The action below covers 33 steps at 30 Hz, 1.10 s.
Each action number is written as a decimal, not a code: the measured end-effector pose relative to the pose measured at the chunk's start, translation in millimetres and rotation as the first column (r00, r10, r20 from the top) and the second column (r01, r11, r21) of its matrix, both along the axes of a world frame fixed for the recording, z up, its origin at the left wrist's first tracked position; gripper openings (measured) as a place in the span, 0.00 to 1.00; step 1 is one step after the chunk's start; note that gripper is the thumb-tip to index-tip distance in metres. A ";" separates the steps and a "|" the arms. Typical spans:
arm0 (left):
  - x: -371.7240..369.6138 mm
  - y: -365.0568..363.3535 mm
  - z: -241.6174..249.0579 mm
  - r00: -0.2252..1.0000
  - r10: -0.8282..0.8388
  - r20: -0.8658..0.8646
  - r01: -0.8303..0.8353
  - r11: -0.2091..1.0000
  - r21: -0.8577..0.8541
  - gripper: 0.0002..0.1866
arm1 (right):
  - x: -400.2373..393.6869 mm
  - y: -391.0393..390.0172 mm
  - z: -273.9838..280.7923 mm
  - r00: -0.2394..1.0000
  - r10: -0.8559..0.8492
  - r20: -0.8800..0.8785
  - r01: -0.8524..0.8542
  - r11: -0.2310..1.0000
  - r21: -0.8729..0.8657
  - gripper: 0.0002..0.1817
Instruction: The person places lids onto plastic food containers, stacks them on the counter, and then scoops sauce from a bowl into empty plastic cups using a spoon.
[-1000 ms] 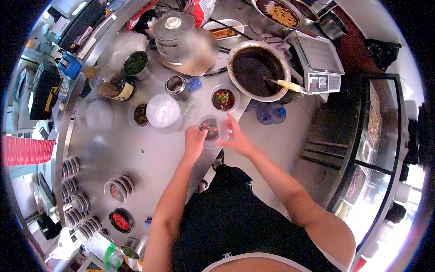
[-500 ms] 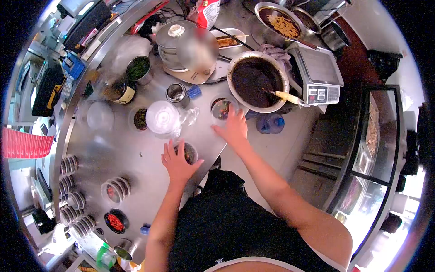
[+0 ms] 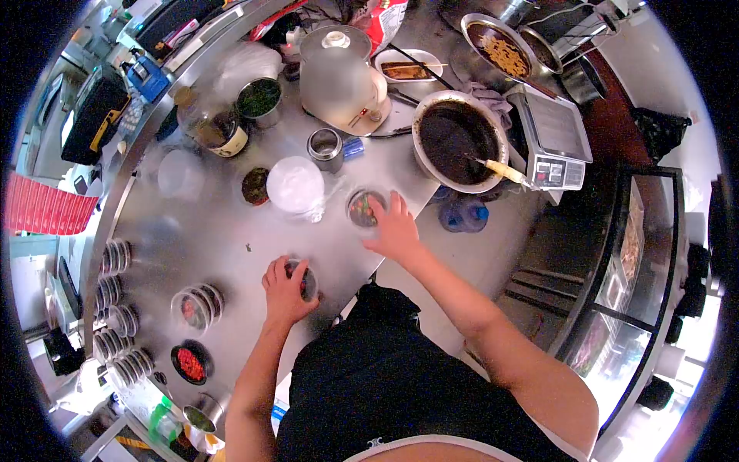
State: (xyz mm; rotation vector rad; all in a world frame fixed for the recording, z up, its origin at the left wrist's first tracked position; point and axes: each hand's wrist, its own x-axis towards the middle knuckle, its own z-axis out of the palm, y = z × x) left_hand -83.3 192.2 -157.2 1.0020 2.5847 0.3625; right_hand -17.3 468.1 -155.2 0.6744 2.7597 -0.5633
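My left hand [image 3: 283, 294] is curled round a small round clear plastic tub [image 3: 309, 283] with dark contents, near the table's front edge. Farther out, my right hand [image 3: 396, 231] grips the side of a second clear tub [image 3: 360, 208], whose contents show red and green bits. Its fingers reach over that tub's rim, and the thumb lies on the near side. Just beyond stand a stack of white plastic lids or tubs [image 3: 295, 187] and a bowl of dark seasoning [image 3: 255, 186]. Left of my left hand is a short row of filled tubs [image 3: 197, 306].
A large pot of dark sauce [image 3: 454, 138] with a brush stands right, beside a scale [image 3: 550, 138]. A steel cup [image 3: 325, 146], a pot of chopped greens [image 3: 259, 100] and a cooker [image 3: 342, 92] stand farther back. Chopped red chilli [image 3: 191, 363] and stacked tubs [image 3: 127, 368] are at left.
Both hands have shifted left and closer to my body, and both tubs have moved with them. My left fingers have closed further round their tub. The whole view has shifted slightly.
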 end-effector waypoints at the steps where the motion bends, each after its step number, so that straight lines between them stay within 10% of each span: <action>1: 0.0 -7.4 2.7 1.000 0.000 0.002 0.000 1.000 0.005 0.43 | 7.9 -3.9 1.7 0.999 0.022 -0.028 -0.024 0.998 -0.057 0.55; 10: -2.1 -17.3 4.5 1.000 -0.018 -0.007 0.018 0.998 0.059 0.47 | -1.9 -27.1 3.0 0.985 0.108 -0.132 -0.101 0.993 0.058 0.59; 16: -2.6 -28.2 -8.4 0.998 -0.040 -0.041 0.044 0.994 0.098 0.46 | -18.4 -8.2 10.7 0.983 0.139 0.120 -0.126 0.986 -0.107 0.63; 22: -6.3 -41.5 -26.4 0.990 -0.112 -0.084 0.120 0.988 0.100 0.41 | -29.1 -25.1 -26.8 0.919 0.305 -0.248 -0.286 0.952 0.113 0.54; 33: -5.3 -38.5 -25.3 0.979 -0.179 -0.101 0.185 0.981 0.052 0.32 | -20.0 -35.7 -37.5 0.855 0.465 -0.231 -0.427 0.882 0.198 0.37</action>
